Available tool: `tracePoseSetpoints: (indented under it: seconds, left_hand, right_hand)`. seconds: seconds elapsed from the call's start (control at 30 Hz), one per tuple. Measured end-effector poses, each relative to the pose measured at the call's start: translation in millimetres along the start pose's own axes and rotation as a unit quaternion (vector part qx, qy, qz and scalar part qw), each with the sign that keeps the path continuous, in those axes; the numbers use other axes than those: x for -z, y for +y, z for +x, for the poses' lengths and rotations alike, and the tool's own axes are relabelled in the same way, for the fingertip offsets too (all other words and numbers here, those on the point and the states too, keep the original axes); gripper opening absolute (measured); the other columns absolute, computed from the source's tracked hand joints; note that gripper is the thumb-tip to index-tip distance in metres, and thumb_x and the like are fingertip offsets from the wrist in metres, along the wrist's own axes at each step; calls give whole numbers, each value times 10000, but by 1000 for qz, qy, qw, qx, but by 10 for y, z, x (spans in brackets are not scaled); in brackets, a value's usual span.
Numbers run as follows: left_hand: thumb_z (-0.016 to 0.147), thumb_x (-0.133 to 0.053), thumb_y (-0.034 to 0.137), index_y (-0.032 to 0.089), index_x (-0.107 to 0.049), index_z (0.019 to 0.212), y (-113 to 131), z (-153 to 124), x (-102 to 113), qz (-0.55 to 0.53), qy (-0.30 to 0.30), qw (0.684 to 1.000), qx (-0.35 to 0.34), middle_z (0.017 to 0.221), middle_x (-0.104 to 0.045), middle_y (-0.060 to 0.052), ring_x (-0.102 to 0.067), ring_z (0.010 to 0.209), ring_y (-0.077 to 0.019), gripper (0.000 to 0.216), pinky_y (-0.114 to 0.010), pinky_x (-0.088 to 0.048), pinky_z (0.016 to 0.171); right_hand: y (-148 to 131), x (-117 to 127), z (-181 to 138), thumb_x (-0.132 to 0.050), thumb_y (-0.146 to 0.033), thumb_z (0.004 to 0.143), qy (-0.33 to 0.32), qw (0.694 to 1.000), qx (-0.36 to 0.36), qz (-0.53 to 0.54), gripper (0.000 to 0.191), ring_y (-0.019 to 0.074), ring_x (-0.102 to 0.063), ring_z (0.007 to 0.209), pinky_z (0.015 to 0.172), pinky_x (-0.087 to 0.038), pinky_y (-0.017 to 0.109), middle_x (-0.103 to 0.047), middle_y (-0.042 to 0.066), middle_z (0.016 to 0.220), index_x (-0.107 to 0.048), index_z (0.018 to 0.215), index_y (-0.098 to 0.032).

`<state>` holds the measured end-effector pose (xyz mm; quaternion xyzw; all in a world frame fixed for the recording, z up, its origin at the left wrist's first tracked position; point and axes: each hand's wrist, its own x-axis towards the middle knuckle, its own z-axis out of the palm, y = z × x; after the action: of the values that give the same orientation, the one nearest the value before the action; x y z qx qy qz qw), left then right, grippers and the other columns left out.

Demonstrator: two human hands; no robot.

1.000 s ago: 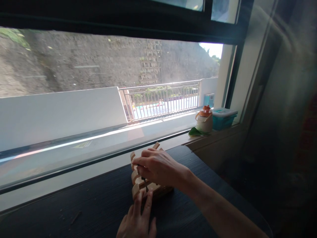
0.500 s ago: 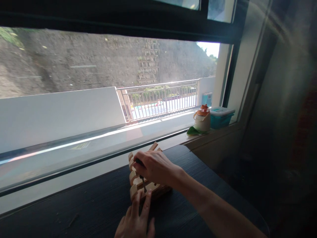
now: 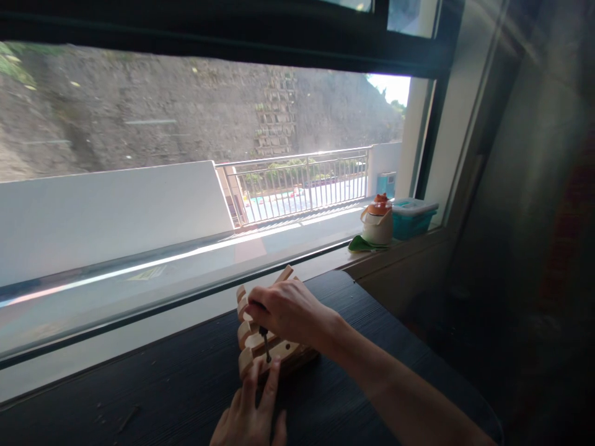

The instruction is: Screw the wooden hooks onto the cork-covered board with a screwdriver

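A pale wooden piece [image 3: 294,354] with rounded, scalloped blocks along its left side and a dark hole in its face sits on the table. Above it, my right hand [image 3: 284,310] is closed around the dark handle of a screwdriver [image 3: 265,339]. The shaft points down, its tip touching the wood near the front edge; most of the handle is hidden in the fist. My left hand [image 3: 248,409] lies in front with fingers stretched and spread, the index and middle fingertips resting on the wood's near edge beside the tip.
The dark table [image 3: 176,384] has a rounded right corner and small scraps on its left part. Along its far side runs a window sill [image 3: 320,265]. A white jug with an orange lid [image 3: 377,224], a green leaf-shaped item [image 3: 363,244] and a teal box [image 3: 413,222] stand there.
The whole view has shifted slightly. My right hand stays closed on the screwdriver, its grip turned a little; my left fingers remain on the wood's near edge.
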<state>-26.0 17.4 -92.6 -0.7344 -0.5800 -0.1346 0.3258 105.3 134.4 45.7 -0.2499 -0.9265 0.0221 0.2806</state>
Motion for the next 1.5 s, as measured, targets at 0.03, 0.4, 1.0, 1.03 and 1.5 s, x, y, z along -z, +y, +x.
tracePoseSetpoints:
  seconds: [0.03,0.4,1.0,1.03,1.5]
  left_hand:
    - [824,-437,191,160,-414,1301,-2,-2,0,1,2,1000,1,1282,-497,-172,-634,979,-181,478,-220,-550,663]
    - [821,-444,214,185,-417,1310,-8,-3,1,-14,1,1000,6,1292,-496,-159,-629,984,-194,490,-238,-554,662]
    - [833,-444,224,183,-329,1354,-15,-30,-25,-22,-12,1000,7,1311,-487,-164,-622,1016,-202,536,-257,-558,703]
    - [833,-443,219,184,-327,1356,-12,-29,-15,-24,-13,1000,10,1315,-485,-163,-620,1022,-203,537,-259,-557,712]
    - [823,-454,197,171,-408,1317,2,4,-11,-18,-20,1000,12,1302,-496,-161,-629,1002,-196,497,-240,-553,706]
  right_hand:
    - [-12,13,-8,-413,-358,916,-5,1000,9,2,269,160,-610,672,558,-254,261,-673,34,731,-621,891,-189]
    - [-94,79,-54,-431,-276,899,-27,995,72,63,229,160,-607,800,631,-316,248,-680,27,876,-610,1035,-234]
    - [-101,123,-55,-406,-231,903,2,996,79,33,240,127,-543,713,615,-287,258,-637,23,825,-639,924,-182]
    - [-92,110,-50,-405,-226,905,5,996,83,36,235,126,-542,715,618,-289,257,-637,23,829,-635,931,-182]
    - [25,7,-7,-385,-308,938,18,999,31,32,295,131,-573,709,599,-283,255,-648,37,767,-624,852,-156]
